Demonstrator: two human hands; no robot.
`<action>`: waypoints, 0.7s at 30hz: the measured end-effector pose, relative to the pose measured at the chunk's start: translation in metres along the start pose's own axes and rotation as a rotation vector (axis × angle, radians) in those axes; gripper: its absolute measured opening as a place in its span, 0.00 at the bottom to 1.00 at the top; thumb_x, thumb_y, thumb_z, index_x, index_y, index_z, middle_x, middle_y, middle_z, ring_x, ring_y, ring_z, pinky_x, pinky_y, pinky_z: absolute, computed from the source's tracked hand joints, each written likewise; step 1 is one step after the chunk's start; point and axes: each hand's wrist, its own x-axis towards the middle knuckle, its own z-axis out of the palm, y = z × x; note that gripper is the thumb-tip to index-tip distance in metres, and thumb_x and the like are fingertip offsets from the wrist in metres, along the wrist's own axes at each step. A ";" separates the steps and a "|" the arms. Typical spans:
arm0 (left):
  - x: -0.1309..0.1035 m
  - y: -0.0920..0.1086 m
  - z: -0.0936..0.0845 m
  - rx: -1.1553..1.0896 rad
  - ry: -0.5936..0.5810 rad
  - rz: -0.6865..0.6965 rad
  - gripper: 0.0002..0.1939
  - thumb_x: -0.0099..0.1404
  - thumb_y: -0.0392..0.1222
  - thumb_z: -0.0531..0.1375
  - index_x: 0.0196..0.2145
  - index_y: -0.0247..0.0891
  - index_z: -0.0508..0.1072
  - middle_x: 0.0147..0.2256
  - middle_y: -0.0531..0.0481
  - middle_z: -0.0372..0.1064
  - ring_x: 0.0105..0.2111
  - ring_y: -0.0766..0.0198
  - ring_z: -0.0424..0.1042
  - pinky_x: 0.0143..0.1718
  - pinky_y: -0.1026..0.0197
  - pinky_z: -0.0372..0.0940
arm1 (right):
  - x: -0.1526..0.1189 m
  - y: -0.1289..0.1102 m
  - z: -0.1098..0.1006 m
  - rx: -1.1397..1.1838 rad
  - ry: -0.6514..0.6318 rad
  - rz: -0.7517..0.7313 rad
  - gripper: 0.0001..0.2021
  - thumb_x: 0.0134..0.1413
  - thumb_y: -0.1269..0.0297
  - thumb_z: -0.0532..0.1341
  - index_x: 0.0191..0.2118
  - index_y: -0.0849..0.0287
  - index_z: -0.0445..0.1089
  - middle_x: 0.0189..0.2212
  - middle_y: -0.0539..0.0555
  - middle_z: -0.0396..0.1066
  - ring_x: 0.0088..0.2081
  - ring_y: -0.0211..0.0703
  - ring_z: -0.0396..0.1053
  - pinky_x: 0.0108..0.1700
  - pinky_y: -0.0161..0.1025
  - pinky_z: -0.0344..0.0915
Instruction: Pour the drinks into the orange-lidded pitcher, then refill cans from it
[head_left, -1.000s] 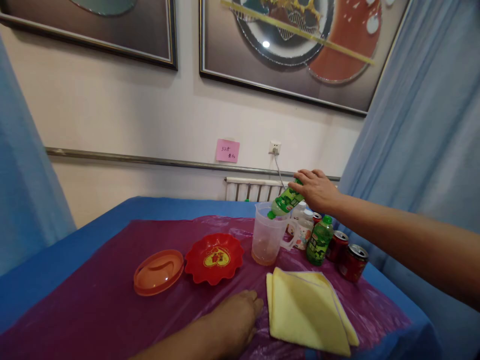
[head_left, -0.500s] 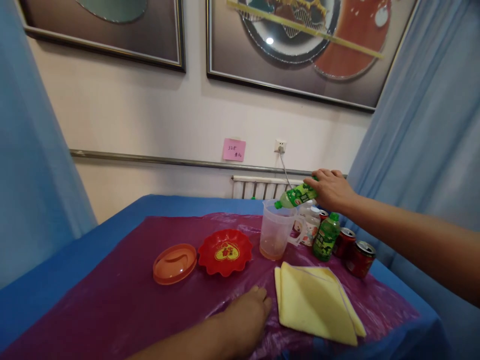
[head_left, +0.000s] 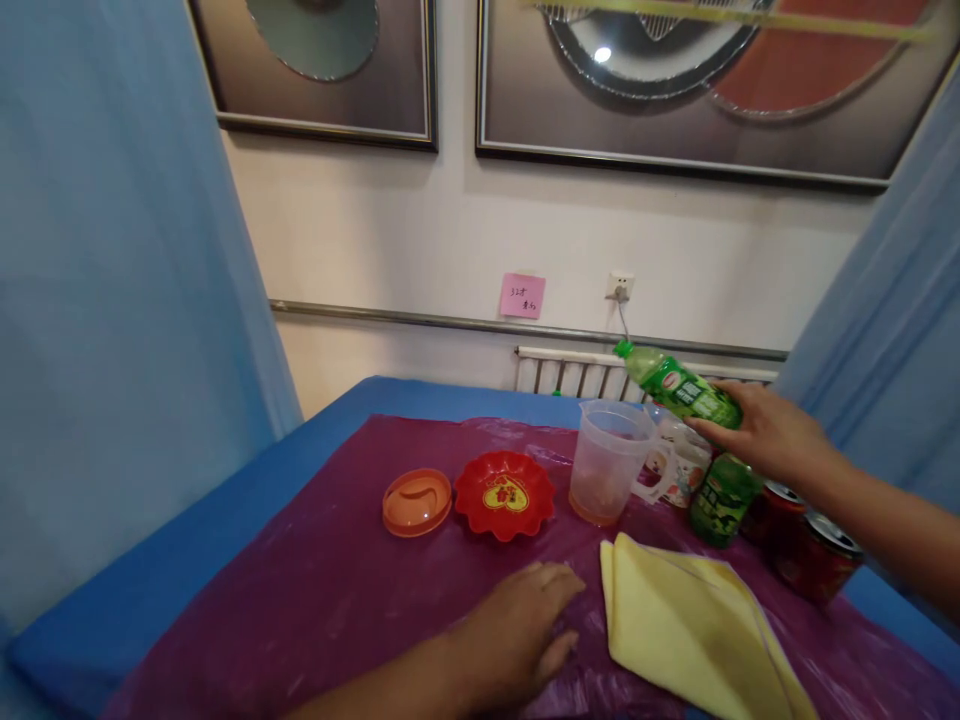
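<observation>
My right hand [head_left: 772, 430] is wrapped round a green-labelled bottle [head_left: 679, 388], which tilts with its green cap end up to the left, above and right of a clear plastic jug [head_left: 609, 460]. A little orange-brown liquid lies at the jug's bottom. My left hand [head_left: 521, 630] is over the purple sheet with thumb and fingers apart, holding nothing. It is left of a folded yellow cloth [head_left: 690, 625] and below a red scalloped dish [head_left: 504, 522]. An orange round dish [head_left: 416, 503] sits left of the red one.
Another green bottle [head_left: 724, 500], pale-labelled bottles [head_left: 686, 465] and red cans [head_left: 821, 560] stand right of the jug. A purple plastic sheet [head_left: 315, 590] covers part of the blue table cover [head_left: 187, 535]. Blue curtains [head_left: 127, 250] hang at both sides.
The bottle in my right hand has moved away from the jug's mouth, and its cap end now points up. My left hand's thumb and fingers have spread. The view has shifted left.
</observation>
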 end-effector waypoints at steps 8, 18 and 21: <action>0.037 -0.006 -0.043 -0.675 0.469 -0.242 0.39 0.60 0.52 0.68 0.64 0.37 0.61 0.59 0.35 0.68 0.45 0.55 0.75 0.46 0.53 0.71 | -0.100 -0.138 0.073 1.046 -0.136 0.072 0.22 0.58 0.45 0.61 0.56 0.43 0.69 0.52 0.53 0.77 0.53 0.61 0.74 0.54 0.57 0.72; 0.010 -0.091 -0.108 -0.395 0.694 -0.488 0.28 0.56 0.57 0.68 0.48 0.35 0.75 0.43 0.43 0.80 0.42 0.50 0.78 0.46 0.53 0.71 | -0.155 -0.176 0.144 1.278 -0.440 0.203 0.28 0.58 0.42 0.58 0.60 0.49 0.70 0.56 0.57 0.75 0.53 0.55 0.75 0.55 0.47 0.72; 0.004 -0.150 -0.170 0.027 0.851 -0.786 0.28 0.56 0.57 0.68 0.48 0.35 0.74 0.43 0.43 0.80 0.42 0.52 0.78 0.42 0.58 0.71 | -0.185 -0.152 0.153 1.195 -0.424 0.408 0.26 0.58 0.42 0.58 0.52 0.54 0.76 0.45 0.59 0.80 0.45 0.53 0.79 0.46 0.41 0.75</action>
